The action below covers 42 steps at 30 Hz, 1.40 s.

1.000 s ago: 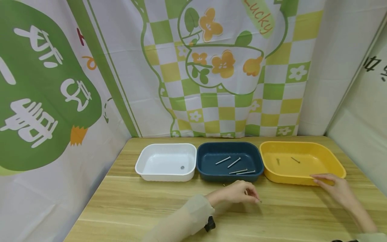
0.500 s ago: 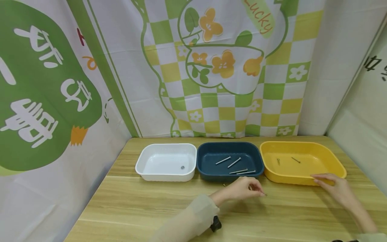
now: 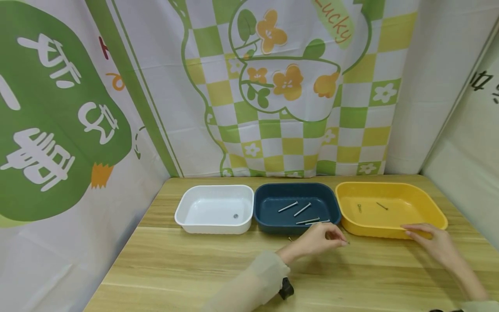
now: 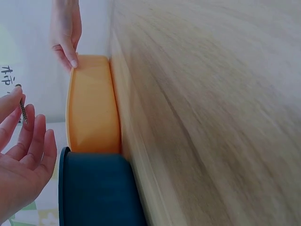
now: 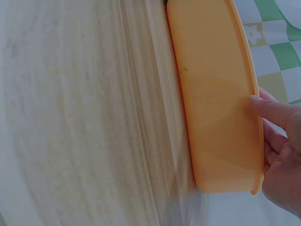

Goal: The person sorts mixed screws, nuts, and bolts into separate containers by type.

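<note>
My left hand [image 3: 316,239] pinches a small screw [image 4: 23,107] between thumb and fingers, point downward in the left wrist view. In the head view it hovers over the table in front of the gap between the dark blue tray [image 3: 269,224] and the yellow tray [image 3: 374,232]. My right hand [image 3: 434,243] grips the yellow tray's front rim near its right end, thumb on the outside and fingers over the inner side. Two small pieces of hardware lie in the yellow tray: a thin screw [image 3: 382,206] and a short screw-like piece [image 3: 359,208].
Several long silver bolts [image 3: 302,209] lie in the dark blue tray. A small round nut-like piece [image 3: 235,216] is in the white tray [image 3: 212,229] on the left. Another small screw [image 3: 290,239], partly hidden, lies behind my left wrist. Printed curtains hang around the wooden table [image 3: 167,268].
My left hand has moved right and away from me, towards the yellow tray, carrying the screw. The right hand and the trays have stayed in place.
</note>
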Tool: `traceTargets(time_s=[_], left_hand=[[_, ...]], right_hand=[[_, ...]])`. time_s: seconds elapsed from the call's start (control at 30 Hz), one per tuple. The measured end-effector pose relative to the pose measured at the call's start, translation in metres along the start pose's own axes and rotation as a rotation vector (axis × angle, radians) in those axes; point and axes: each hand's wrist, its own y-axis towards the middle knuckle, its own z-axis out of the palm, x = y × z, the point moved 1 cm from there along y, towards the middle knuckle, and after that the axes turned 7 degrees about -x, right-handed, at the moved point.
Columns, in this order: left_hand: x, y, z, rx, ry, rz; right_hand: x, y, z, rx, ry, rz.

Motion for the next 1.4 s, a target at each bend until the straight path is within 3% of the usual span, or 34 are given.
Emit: traceTargets(time_s=[1.07,1.4], left_hand=[[-0.001,0.034,0.017,-0.210,-0.104,-0.117],[0.003,0.047,0.024,-0.244,-0.051,-0.124]], right_hand=[[0.001,0.001,-0.001,0.012,-0.026,0.007],[0.000,0.000,0.000,0.015,-0.019,0.014]])
